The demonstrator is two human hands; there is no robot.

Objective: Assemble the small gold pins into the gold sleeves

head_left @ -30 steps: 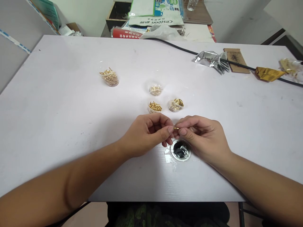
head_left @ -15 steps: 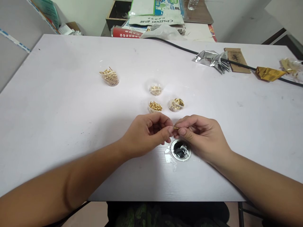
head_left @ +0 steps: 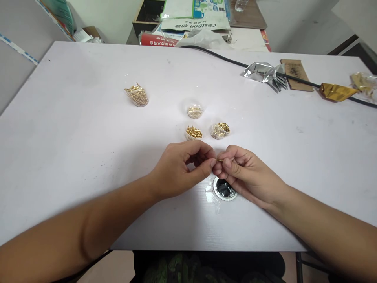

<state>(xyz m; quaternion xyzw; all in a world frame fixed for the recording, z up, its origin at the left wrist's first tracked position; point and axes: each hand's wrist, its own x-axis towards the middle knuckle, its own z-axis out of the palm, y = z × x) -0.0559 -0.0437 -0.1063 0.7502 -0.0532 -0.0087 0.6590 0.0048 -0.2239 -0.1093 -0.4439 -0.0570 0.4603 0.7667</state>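
Observation:
Between my two hands is a thin gold-coloured metal pin [head_left: 219,160], lying crosswise. My left hand [head_left: 188,165] pinches its left end between thumb and forefinger. The right end is pinched by my right hand [head_left: 243,167]. Just beyond my fingers stand small clear cups of gold metal pieces: a near-left cup [head_left: 193,133], a right cup [head_left: 220,130] and a back cup [head_left: 194,111]. A fuller cup [head_left: 137,95] of long gold pins leans farther off to the left. Below my hands a round metal-rimmed hole [head_left: 225,189] with dark film inside is partly covered by my right hand.
A black cable [head_left: 218,56] runs across the back right of the white table [head_left: 73,118]. Along it lie silver foil [head_left: 263,72], a cardboard piece [head_left: 297,74], a gold foil packet [head_left: 337,92] and a clear bag [head_left: 363,83]. Papers and bags [head_left: 196,24] are piled behind the table.
The fingers of my right hand have shifted and curled differently around the pin, and its wrist has turned slightly. My left hand stays nearly still.

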